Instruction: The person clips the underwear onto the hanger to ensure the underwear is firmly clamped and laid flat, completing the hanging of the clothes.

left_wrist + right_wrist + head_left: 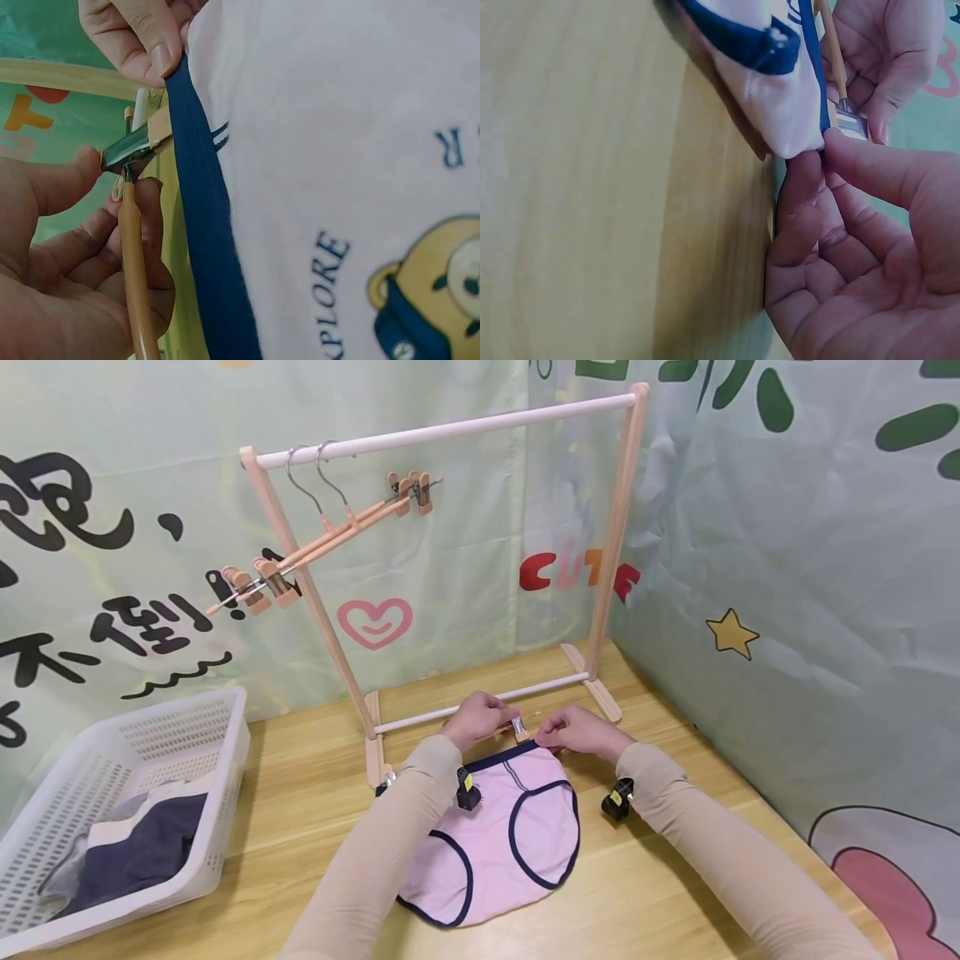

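Observation:
Pink underpants (487,860) with navy trim lie front up on the table, a bear print and lettering showing in the left wrist view. My left hand (480,718) pinches the handles of a metal-and-peach clip (139,146) on a clip hanger (135,262), the thumb on one side and fingers behind. The clip's tip meets the navy waistband (206,195) and is partly hidden behind it. With thumb and forefinger, my right hand (581,731) grips the waistband's right corner, just beyond the clip. Another clip (389,779) shows at the waistband's left end, mostly covered by my left sleeve.
A wooden rack (618,527) with a white top rail stands behind the hands. Two more clip hangers (330,539) hang at its left end. On the left, a white plastic basket (225,760) holds folded navy, cream and grey clothes (142,852). Printed cloth walls enclose the wooden table (300,793).

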Available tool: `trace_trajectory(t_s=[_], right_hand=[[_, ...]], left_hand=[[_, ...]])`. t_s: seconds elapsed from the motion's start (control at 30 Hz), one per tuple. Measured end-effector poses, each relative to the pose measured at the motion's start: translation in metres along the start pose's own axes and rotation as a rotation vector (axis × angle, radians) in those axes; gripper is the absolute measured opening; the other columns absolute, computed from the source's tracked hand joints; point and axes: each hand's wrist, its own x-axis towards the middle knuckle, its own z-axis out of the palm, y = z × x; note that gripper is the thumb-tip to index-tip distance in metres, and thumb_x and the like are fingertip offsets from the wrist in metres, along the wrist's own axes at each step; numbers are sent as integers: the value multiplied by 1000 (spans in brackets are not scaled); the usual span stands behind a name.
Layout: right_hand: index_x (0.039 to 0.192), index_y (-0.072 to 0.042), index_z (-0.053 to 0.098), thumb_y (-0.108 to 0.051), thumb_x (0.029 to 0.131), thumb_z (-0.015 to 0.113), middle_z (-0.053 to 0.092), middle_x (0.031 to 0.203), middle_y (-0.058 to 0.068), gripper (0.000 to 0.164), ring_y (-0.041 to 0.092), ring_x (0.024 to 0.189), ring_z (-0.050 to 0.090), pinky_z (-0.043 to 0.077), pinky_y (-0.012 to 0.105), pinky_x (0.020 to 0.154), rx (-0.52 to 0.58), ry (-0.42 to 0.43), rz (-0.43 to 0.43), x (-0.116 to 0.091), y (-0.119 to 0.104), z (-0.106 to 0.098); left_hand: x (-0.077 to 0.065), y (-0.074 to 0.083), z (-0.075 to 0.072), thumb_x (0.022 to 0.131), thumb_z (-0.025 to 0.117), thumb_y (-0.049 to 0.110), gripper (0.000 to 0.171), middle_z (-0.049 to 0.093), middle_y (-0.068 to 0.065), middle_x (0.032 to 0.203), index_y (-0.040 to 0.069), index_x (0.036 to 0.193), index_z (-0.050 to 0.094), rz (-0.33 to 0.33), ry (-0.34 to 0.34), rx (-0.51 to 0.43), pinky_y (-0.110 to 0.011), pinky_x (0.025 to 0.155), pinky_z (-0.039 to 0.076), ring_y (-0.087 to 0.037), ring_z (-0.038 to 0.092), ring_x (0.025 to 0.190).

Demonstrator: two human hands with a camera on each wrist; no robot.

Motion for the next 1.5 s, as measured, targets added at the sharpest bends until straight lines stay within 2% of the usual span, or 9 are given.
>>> trace_trajectory(t_s=[0.13,0.3,0.4,0.7,0.87,1.1,1.2,1.33,1.5], right_hand=[[102,3,76,-15,101,73,74,82,1,18,11,75,63,49,27,69,-1,3,0,2,0,1],[104,2,77,-15,101,73,76,86,3,18,10,76,64,50,27,69,-11,13,-1,3,-2,2],[105,2,77,-15,101,73,77,89,5,17,10,77,64,51,27,69,-19,20,-2,3,-2,3],[103,0,77,-17,99,75,75,85,3,18,12,77,62,51,28,68,-28,62,-6,4,-3,2],[103,0,77,-17,99,76,73,85,1,18,11,76,59,50,27,68,-34,94,-12,6,-3,3],[101,2,79,-16,99,76,77,83,3,19,9,72,63,51,27,67,-44,98,-25,7,-2,4],[101,2,80,-16,99,77,79,82,5,18,8,71,67,52,27,67,-57,96,-33,7,-2,3],[99,1,81,-16,98,78,80,81,7,18,9,70,68,53,28,66,-73,108,-38,7,0,2],[96,0,81,-17,97,79,78,78,5,17,9,70,65,52,25,64,-106,119,-25,6,2,0]], left_hand=[[0,-2,1,101,74,27,26,71,-2,92,2,105,80,-31,30,-56,-23,71,47,-14,61,85],[2,-2,3,100,74,19,21,68,2,83,-1,106,79,-58,31,-171,-21,68,49,-11,61,77],[2,-2,3,100,74,16,19,67,3,80,-2,104,79,-57,33,-194,-20,66,49,-11,61,74],[1,-1,3,99,76,20,20,73,-1,91,2,101,83,-26,51,-115,-22,77,47,-14,61,86],[0,-2,5,100,75,20,21,76,-5,100,1,107,82,-34,22,-117,-24,79,49,-14,62,89],[-2,-4,4,102,73,22,24,79,-10,119,3,115,82,-18,-40,-51,-33,99,55,-17,67,106],[-4,-3,4,103,71,24,24,80,-9,113,5,113,83,17,-61,16,-31,94,55,-16,67,100],[-9,0,4,103,72,28,24,80,-10,101,7,107,84,71,-39,135,-28,80,50,-16,63,87],[-15,6,0,103,72,29,29,81,-12,113,5,119,81,106,-4,197,-34,90,58,-21,71,99]])
